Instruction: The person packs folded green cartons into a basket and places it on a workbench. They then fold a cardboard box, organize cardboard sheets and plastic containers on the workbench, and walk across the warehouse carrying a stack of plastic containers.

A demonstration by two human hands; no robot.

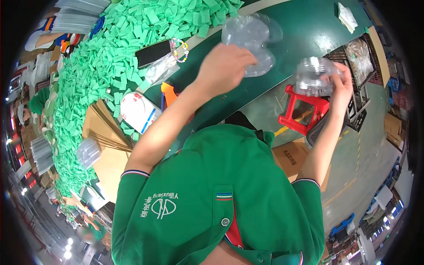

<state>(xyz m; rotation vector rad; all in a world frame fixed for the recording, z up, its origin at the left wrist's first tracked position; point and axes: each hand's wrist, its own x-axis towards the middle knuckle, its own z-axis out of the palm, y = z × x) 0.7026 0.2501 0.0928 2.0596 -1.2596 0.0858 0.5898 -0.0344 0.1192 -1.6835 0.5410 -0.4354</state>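
My left hand (225,66) is over the green table, its fingers curled at the near edge of some clear plastic containers (248,33) with rounded outlines. The fingertips press on or pinch one of them; the thumb is mostly hidden. Off the table's edge, my right hand (341,84) grips a nested stack of clear round plastic containers (312,76) from its right side. The stack is lying sideways, its ribbed rims showing.
Green foam-like pieces (106,48) heap along the table's left. Nearby are a phone (153,54), a bead bracelet (180,49), an orange tool (168,93) and a white tub (138,110). A red stool (304,110) and dark crate (369,53) stand right.
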